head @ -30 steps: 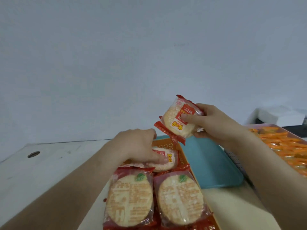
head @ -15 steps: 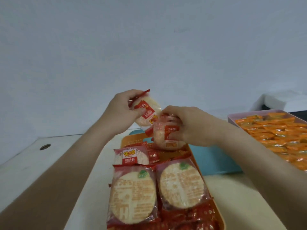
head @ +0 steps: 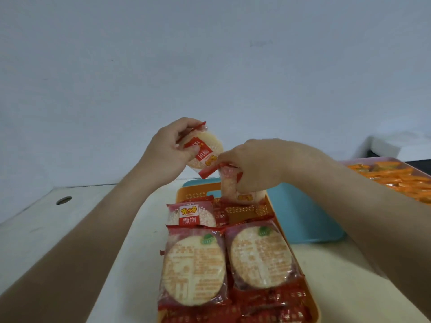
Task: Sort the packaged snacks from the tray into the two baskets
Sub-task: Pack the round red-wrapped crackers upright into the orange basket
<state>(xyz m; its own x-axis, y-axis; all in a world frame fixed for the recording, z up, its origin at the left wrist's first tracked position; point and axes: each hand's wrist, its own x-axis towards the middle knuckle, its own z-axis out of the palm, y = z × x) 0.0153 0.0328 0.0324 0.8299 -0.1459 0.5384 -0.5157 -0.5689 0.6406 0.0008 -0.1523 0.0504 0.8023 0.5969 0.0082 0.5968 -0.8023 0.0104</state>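
Note:
An orange basket in front of me holds several red-wrapped round rice crackers. My left hand holds one rice cracker packet raised above the basket's far end. My right hand grips a second rice cracker packet and holds it just over the far end of the orange basket. A blue tray lies behind and right of the basket. A pink basket at the far right is filled with orange packets.
The white table has a round cable hole at the left. A white block sits at the back right against the wall.
My left hand lifted a packet out of the orange basket and raised it. My right hand brought its packet left and down, over the basket's far end.

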